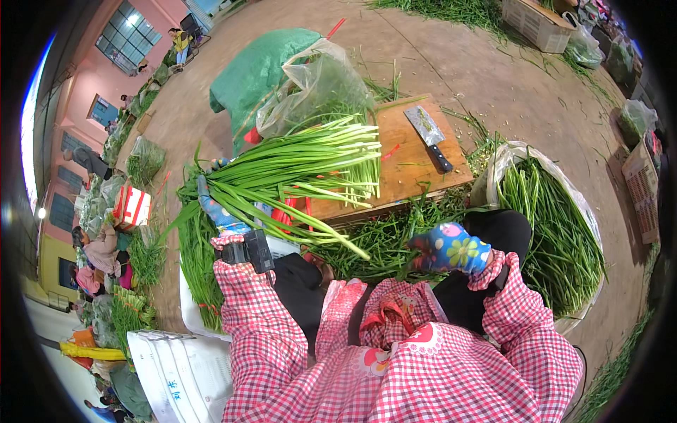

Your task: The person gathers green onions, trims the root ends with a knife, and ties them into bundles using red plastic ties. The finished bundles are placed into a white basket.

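My left hand [218,210], in a blue patterned glove, grips a bunch of garlic chives [296,153] by its leafy end. The pale stem ends fan out to the right over a wooden board [396,174], and a few stalks splay lower than the others. My right hand [449,248], gloved alike, hovers over loose green trimmings [386,238] near my knee; its fingers are blurred. A cleaver [428,137] with a black handle lies on the board. Red ties [283,214] show below the bunch.
A plastic-lined container of cut greens [560,238] stands at my right. Beyond the board are a clear plastic bag [322,84] and a green sack [254,79]. More chives [198,275] fill a white container [188,306] at left, near white crates [180,370]. Other people sit farther left.
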{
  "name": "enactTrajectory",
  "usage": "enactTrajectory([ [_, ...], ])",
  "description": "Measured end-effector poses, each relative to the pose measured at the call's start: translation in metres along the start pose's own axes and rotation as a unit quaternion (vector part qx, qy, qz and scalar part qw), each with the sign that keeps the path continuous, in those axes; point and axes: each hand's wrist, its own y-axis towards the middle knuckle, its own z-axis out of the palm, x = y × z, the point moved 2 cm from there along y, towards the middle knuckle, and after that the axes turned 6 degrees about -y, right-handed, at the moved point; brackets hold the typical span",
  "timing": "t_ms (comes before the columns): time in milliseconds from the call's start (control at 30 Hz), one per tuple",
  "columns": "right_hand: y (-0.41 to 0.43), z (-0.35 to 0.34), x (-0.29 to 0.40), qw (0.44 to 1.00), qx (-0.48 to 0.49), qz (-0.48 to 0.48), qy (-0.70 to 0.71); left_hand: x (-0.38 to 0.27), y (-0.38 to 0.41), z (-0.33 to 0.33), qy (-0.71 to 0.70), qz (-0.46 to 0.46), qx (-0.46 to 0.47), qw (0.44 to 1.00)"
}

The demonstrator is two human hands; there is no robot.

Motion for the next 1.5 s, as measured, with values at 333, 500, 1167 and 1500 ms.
enactTrajectory([
  [333, 0.086, -0.032, 0.005, 0.720, -0.253, 0.158, 0.626, 0.004, -0.014, 0.019, 0.011, -0.054, 0.019, 0.998],
  [500, 0.115, 0.005, 0.026, 0.563, -0.394, -0.017, 0.726, 0.018, -0.019, 0.021, 0.054, -0.074, 0.069, 0.993],
  [1167, 0.009, 0.023, -0.008, 0.982, 0.002, 0.031, 0.185, -0.019, -0.014, -0.021, 0.066, 0.036, 0.035, 0.997],
  [1500, 0.087, -0.033, 0.000, 0.680, -0.285, 0.012, 0.675, 0.009, -0.025, 0.038, 0.026, -0.066, 0.170, 0.983],
])
